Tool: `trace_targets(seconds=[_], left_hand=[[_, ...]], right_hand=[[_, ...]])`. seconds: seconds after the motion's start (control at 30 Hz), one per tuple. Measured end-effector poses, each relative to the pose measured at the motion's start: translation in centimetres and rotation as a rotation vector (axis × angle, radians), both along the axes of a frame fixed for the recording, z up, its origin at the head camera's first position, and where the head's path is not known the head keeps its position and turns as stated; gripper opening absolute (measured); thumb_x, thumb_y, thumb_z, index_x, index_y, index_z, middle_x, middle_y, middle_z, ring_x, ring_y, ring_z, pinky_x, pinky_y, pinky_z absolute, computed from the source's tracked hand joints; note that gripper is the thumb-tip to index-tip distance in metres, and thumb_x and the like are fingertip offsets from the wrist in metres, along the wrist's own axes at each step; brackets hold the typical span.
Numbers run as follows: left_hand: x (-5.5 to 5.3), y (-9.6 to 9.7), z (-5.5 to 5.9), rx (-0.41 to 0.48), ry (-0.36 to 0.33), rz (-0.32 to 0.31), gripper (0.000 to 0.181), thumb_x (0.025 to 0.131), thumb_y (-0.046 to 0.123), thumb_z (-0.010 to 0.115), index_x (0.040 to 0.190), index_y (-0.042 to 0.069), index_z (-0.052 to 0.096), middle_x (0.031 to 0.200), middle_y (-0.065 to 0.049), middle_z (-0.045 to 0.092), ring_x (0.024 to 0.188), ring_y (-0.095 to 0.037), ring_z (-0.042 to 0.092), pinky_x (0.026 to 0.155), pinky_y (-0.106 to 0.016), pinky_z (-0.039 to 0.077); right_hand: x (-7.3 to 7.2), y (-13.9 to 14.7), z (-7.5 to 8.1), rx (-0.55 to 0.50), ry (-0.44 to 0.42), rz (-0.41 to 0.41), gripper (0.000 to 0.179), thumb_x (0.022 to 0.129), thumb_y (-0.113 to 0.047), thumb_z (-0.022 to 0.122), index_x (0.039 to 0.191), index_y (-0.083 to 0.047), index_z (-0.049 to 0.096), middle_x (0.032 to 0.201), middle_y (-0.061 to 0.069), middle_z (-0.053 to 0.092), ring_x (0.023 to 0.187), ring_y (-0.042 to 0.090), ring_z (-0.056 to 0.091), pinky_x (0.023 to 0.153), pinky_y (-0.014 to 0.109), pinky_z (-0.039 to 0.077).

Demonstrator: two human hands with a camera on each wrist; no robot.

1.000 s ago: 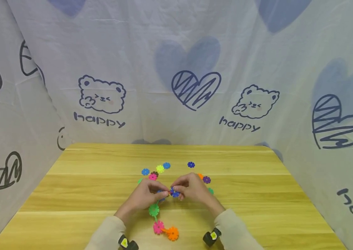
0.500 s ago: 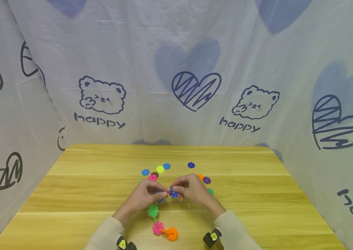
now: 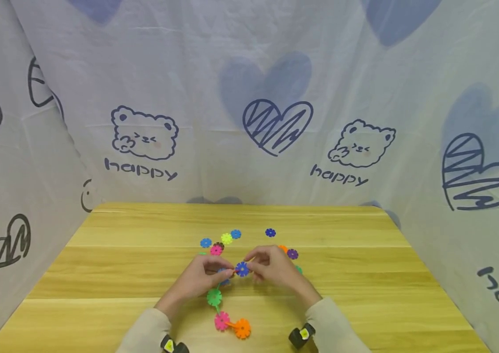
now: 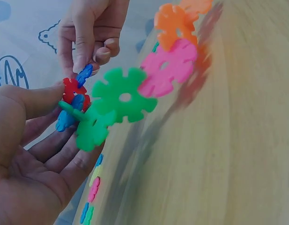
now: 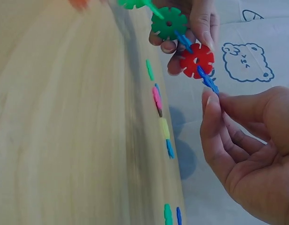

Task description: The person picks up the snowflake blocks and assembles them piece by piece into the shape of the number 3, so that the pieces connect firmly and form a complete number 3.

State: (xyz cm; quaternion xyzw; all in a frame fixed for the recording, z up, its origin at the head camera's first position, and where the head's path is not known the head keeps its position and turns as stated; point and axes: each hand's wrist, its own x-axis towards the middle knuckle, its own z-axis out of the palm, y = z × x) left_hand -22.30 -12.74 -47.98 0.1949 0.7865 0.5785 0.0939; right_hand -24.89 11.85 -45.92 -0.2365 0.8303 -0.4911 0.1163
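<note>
Over the middle of the table, my left hand [image 3: 194, 279] pinches a red notched snowflake disc [image 5: 196, 61] between thumb and fingers. A dark blue snowflake disc [image 3: 242, 268] is slotted edge-on into that red one. My right hand [image 3: 273, 267] pinches the blue disc's outer edge with thumb and fingertip, as the right wrist view shows. From the red disc a linked chain hangs toward the near side: a lighter blue disc [image 4: 69, 113], green discs [image 4: 124, 97], a pink disc [image 4: 168, 68] and orange at the end [image 3: 242, 329]. In the head view my left fingers partly hide the red disc.
Behind the hands, loose snowflake discs lie flat on the wooden table [image 3: 342, 279]: blue [image 3: 205, 242], yellow [image 3: 226, 239], pink [image 3: 216, 250], dark blue [image 3: 270, 232] and purple [image 3: 292, 253] among them. A printed cloth [image 3: 214, 147] hangs behind the table's far edge.
Both hands have shifted slightly, carrying the chain a little left. More of the dark blue disc's face now shows, as my right fingers have moved toward its right edge.
</note>
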Motion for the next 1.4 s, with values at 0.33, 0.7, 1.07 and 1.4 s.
trace_targets(seconds=[0.33, 0.7, 1.07, 1.4], left_hand=[[-0.2, -0.2, 0.1, 0.002, -0.045, -0.072, 0.043, 0.096, 0.025, 0.075, 0.134, 0.006, 0.064, 0.12, -0.018, 0.074, 0.104, -0.024, 0.075, 0.089, -0.028, 0.062], [-0.2, -0.4, 0.3, -0.008, -0.033, -0.095, 0.043, 0.095, 0.023, 0.076, 0.135, 0.011, 0.065, 0.117, -0.016, 0.071, 0.099, -0.021, 0.073, 0.088, -0.025, 0.06], [-0.3, -1.2, 0.2, -0.009, -0.03, -0.093, 0.046, 0.094, 0.023, 0.077, 0.136, 0.008, 0.064, 0.121, -0.019, 0.068, 0.1, -0.019, 0.072, 0.09, -0.023, 0.059], [-0.3, -1.1, 0.2, -0.007, -0.045, -0.115, 0.048, 0.095, 0.021, 0.075, 0.139, 0.007, 0.062, 0.123, -0.021, 0.067, 0.102, -0.022, 0.072, 0.08, -0.028, 0.062]], right_hand=[[0.1, -0.4, 0.5, 0.018, 0.035, 0.009, 0.012, 0.1, -0.007, 0.065, 0.105, -0.006, 0.077, 0.088, 0.009, 0.076, 0.069, 0.021, 0.07, 0.064, 0.04, 0.062], [-0.7, 1.9, 1.7, 0.014, 0.116, -0.078, 0.016, 0.101, -0.01, 0.066, 0.111, -0.002, 0.074, 0.101, 0.023, 0.075, 0.073, 0.03, 0.07, 0.063, 0.029, 0.06], [-1.4, 6.2, 2.7, 0.342, 0.169, -0.09, 0.014, 0.096, -0.009, 0.071, 0.108, -0.002, 0.074, 0.096, 0.004, 0.072, 0.081, 0.015, 0.061, 0.07, 0.021, 0.053], [-1.1, 7.7, 2.3, 0.474, 0.08, -0.188, 0.019, 0.088, -0.002, 0.078, 0.107, -0.002, 0.075, 0.097, 0.008, 0.072, 0.09, 0.019, 0.065, 0.082, 0.036, 0.06]])
